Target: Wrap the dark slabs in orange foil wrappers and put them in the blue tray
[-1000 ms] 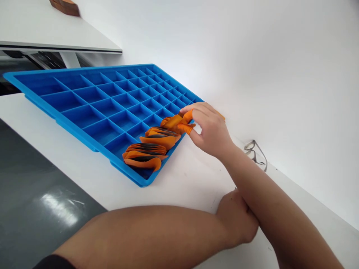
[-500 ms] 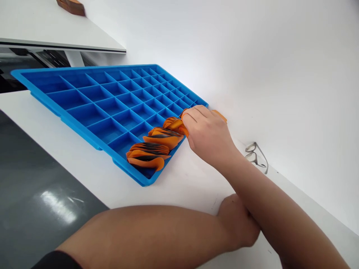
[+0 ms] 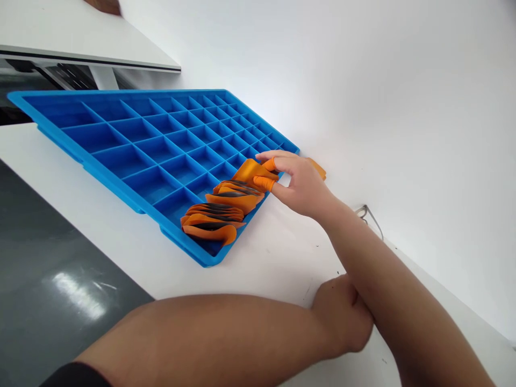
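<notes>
My right hand [image 3: 300,180] is over the near row of a blue compartment tray [image 3: 157,185], with orange finger cots [image 3: 264,183] on its thumb and a finger. Thumb and fingers are apart, touching or right beside a thin orange curved sheet [image 3: 249,171]. Two bunches of similar orange and black sheets [image 3: 213,217] stand on edge in the corner compartments; part of the sheets by my right hand is hidden. My left hand [image 3: 342,317] is a closed fist resting low on the white table, against my right forearm. Its fingers are hidden from view.
Behind my right hand lies another orange piece [image 3: 317,168] on the white table [image 3: 258,274]. A pair of glasses [image 3: 371,215] is partly covered by my forearm. A brown object [image 3: 105,5] sits on another white table [image 3: 80,35] at the upper left.
My right hand's thumb and fingers have spread apart from a closed grip on the orange sheets. One orange sheet now leans flatter over the tray. My left hand stays put.
</notes>
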A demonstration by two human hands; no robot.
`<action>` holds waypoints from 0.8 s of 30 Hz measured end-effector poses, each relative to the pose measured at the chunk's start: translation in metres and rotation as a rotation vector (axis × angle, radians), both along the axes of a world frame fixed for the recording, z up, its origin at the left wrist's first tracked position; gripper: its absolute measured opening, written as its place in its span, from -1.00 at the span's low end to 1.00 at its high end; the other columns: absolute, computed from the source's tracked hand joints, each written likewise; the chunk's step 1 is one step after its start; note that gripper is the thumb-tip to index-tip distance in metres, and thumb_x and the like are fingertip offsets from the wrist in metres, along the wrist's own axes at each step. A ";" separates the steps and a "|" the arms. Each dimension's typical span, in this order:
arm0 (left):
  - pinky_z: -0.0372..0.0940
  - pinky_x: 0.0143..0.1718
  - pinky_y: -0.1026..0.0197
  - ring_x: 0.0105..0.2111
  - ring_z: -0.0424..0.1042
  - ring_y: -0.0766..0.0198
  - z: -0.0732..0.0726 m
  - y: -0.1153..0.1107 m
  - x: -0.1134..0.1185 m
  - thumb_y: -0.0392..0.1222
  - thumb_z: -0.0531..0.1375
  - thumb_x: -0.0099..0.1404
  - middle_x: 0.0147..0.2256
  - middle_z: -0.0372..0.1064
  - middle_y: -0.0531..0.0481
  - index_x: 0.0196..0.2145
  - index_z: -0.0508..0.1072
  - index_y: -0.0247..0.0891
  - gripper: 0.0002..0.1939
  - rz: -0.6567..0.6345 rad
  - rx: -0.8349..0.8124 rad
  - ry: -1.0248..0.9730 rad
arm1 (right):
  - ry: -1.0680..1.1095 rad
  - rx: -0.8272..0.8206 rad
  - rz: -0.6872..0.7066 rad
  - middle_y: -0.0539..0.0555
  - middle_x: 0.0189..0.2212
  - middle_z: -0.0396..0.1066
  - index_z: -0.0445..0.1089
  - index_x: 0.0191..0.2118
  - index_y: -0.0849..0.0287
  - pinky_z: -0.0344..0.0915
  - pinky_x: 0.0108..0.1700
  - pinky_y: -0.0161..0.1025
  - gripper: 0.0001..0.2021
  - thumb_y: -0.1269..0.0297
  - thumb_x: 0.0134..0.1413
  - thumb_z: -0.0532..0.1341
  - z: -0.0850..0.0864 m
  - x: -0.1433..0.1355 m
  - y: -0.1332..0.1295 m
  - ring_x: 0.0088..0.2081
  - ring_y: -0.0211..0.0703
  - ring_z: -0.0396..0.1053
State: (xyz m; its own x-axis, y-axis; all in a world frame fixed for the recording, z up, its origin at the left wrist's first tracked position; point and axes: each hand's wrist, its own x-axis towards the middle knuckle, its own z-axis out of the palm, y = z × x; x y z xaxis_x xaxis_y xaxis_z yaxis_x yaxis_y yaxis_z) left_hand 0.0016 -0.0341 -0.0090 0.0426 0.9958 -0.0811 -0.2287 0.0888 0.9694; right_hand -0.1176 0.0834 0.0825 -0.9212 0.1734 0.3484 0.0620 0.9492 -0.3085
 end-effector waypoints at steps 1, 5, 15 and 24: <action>0.32 -0.36 0.05 -0.25 0.49 -0.02 0.000 0.000 0.001 -0.11 0.02 0.36 -0.27 0.53 -0.06 -0.36 0.38 -0.20 -0.78 -0.004 -0.001 0.005 | 0.042 -0.036 0.025 0.11 0.05 0.56 0.45 -0.29 0.11 0.40 0.14 0.03 -0.96 0.32 0.19 0.30 -0.003 0.002 0.000 0.13 0.01 0.47; 0.30 -0.38 0.07 -0.25 0.50 -0.06 0.000 0.000 0.000 -0.16 0.08 0.28 -0.26 0.55 -0.09 -0.37 0.38 -0.22 -0.87 -0.015 0.001 0.010 | 0.116 0.051 0.045 0.11 -0.01 0.59 0.47 -0.27 0.14 0.45 0.03 -0.05 -0.95 0.36 0.23 0.25 -0.008 0.010 -0.002 0.05 -0.03 0.51; 0.18 -0.44 0.12 -0.42 0.35 0.15 0.006 -0.002 -0.001 -0.13 -0.03 0.35 -0.41 0.40 -0.02 -0.44 0.25 -0.21 -0.77 0.031 -0.004 -0.044 | -0.157 0.563 -0.060 0.11 -0.26 0.57 0.43 -0.37 0.20 0.35 -0.19 -0.06 -0.76 0.65 0.03 0.10 0.023 -0.008 -0.022 -0.03 0.08 0.46; 0.14 -0.42 0.06 -0.45 0.22 0.16 0.009 -0.004 -0.005 -0.11 -0.07 0.37 -0.51 0.25 -0.05 -0.54 0.11 -0.22 -0.68 0.031 0.003 -0.061 | -0.289 0.512 -0.120 0.02 -0.15 0.54 0.39 -0.39 0.17 0.25 -0.25 -0.11 -0.76 0.67 -0.05 0.13 0.033 -0.013 -0.022 -0.04 0.02 0.42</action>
